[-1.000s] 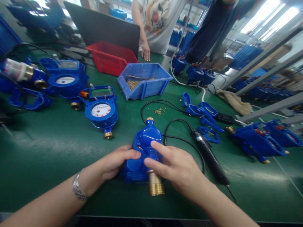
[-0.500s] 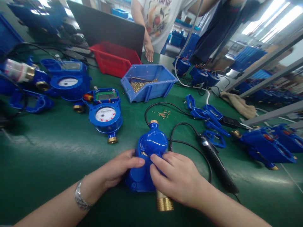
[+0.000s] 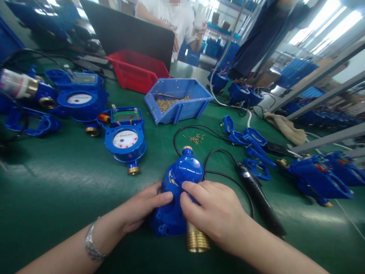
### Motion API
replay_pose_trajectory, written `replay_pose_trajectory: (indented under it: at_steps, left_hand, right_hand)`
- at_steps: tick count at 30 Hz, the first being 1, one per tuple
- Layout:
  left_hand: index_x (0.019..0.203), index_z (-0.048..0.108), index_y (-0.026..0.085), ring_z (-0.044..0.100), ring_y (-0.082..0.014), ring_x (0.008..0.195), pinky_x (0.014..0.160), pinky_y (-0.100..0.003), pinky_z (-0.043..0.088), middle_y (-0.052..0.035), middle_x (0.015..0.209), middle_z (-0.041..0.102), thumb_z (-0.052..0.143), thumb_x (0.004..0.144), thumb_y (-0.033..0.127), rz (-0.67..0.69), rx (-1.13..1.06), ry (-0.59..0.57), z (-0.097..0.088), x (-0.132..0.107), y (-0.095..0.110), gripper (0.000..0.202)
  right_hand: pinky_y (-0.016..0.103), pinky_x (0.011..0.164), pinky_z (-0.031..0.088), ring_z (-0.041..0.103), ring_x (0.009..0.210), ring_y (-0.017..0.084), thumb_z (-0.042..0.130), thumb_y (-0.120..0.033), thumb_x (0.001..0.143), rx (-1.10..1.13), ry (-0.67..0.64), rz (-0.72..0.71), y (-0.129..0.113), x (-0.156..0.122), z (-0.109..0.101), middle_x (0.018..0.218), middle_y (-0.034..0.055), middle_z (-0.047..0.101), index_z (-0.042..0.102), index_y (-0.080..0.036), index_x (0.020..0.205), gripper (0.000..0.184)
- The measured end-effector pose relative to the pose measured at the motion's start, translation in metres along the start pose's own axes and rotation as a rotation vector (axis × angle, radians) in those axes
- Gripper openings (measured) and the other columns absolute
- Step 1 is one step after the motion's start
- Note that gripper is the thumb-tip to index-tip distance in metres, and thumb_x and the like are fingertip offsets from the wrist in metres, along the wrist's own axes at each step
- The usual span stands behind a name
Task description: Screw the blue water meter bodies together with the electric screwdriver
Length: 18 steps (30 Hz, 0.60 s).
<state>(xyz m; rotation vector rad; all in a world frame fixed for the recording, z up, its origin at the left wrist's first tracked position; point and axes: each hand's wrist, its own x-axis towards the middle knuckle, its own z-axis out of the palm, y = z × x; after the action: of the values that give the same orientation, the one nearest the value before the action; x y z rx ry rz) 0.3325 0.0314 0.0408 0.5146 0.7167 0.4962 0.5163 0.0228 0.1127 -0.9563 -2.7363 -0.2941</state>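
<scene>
A blue water meter (image 3: 188, 169) with brass threaded ends lies before me, its rounded blue underside turned up. My left hand (image 3: 146, 205) grips its left side, thumb laid over the top. From the right, my right hand (image 3: 213, 209) is closed over the meter, its fingertips at the middle beside the rounded part. Those fingers and the palm hide part of the body, and whether they pinch anything small cannot be made out. The wide brass end (image 3: 197, 238) sticks out below my right hand. A black electric screwdriver (image 3: 261, 198) lies right of that hand.
Loose brass screws (image 3: 195, 139) lie beyond the meter, before a blue bin (image 3: 182, 110) of screws and a red bin (image 3: 134, 72). An open water meter (image 3: 125, 139) stands left. Blue covers (image 3: 248, 142) and more meters (image 3: 319, 175) lie right. A co-worker (image 3: 171, 26) stands behind.
The meter in my hands has tilted slightly, and its wide brass end has shifted a little to the left. The co-worker's hand has left the far table edge.
</scene>
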Motion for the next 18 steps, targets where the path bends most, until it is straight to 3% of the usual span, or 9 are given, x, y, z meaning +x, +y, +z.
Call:
replay_pose_trajectory:
  at_steps: [5,8,10,12,14,18]
  left_hand:
    - [0.109,0.063,0.016,0.062,-0.0269,0.101,0.09,-0.035,0.045,-0.009,0.108,0.069,0.073,0.07,0.037,0.022,-0.014,0.051,0.0,0.0,0.0,0.046]
    - [0.102,0.067,0.018,0.064,-0.0251,0.095,0.085,-0.032,0.047,-0.0057,0.099,0.072,0.071,0.071,0.03,-0.012,0.001,0.11,-0.001,0.0,0.003,0.034]
    - [0.098,0.068,0.018,0.066,-0.0241,0.091,0.082,-0.03,0.047,-0.0052,0.093,0.073,0.073,0.069,0.03,-0.02,-0.011,0.122,-0.002,0.0,0.007,0.032]
    - [0.095,0.069,0.016,0.067,-0.0236,0.086,0.08,-0.03,0.048,-0.0063,0.089,0.074,0.076,0.065,0.033,-0.018,-0.039,0.115,-0.004,0.001,0.01,0.035]
    - [0.095,0.069,0.016,0.067,-0.0232,0.082,0.078,-0.031,0.049,-0.0078,0.091,0.074,0.077,0.063,0.034,-0.016,-0.062,0.125,-0.006,0.002,0.013,0.038]
    - [0.093,0.07,0.016,0.068,-0.0238,0.085,0.076,-0.029,0.049,-0.0076,0.092,0.074,0.079,0.061,0.035,-0.002,-0.086,0.188,-0.012,0.005,0.019,0.038]
  right_hand:
    - [0.03,0.045,0.034,0.051,0.054,0.018,0.053,-0.022,0.084,0.067,-0.113,0.067,-0.015,0.01,0.007,0.077,0.0028,0.062,0.055,-0.019,0.083,0.004]
    - [0.029,0.052,0.042,0.057,0.067,0.018,0.056,-0.018,0.082,0.277,-0.218,0.104,-0.004,0.018,0.001,0.088,0.0029,0.062,0.057,-0.019,0.089,0.007]
    - [0.025,0.066,0.048,0.06,0.079,0.014,0.054,-0.007,0.08,0.47,-0.268,0.142,0.02,0.024,0.0,0.105,0.0017,0.061,0.057,-0.02,0.1,0.025]
    - [0.022,0.077,0.048,0.061,0.084,0.009,0.051,0.002,0.078,0.503,-0.277,0.34,0.053,0.027,0.01,0.113,0.0002,0.059,0.056,-0.022,0.109,0.04]
    - [0.026,0.078,0.049,0.061,0.084,0.011,0.048,0.0,0.081,0.316,-0.273,0.651,0.089,0.029,0.033,0.106,0.0033,0.061,0.057,-0.019,0.108,0.033]
    - [0.037,0.082,0.05,0.06,0.091,0.018,0.055,-0.02,0.088,0.169,-0.362,0.784,0.137,0.027,0.088,0.102,0.0074,0.062,0.06,-0.013,0.098,0.013]
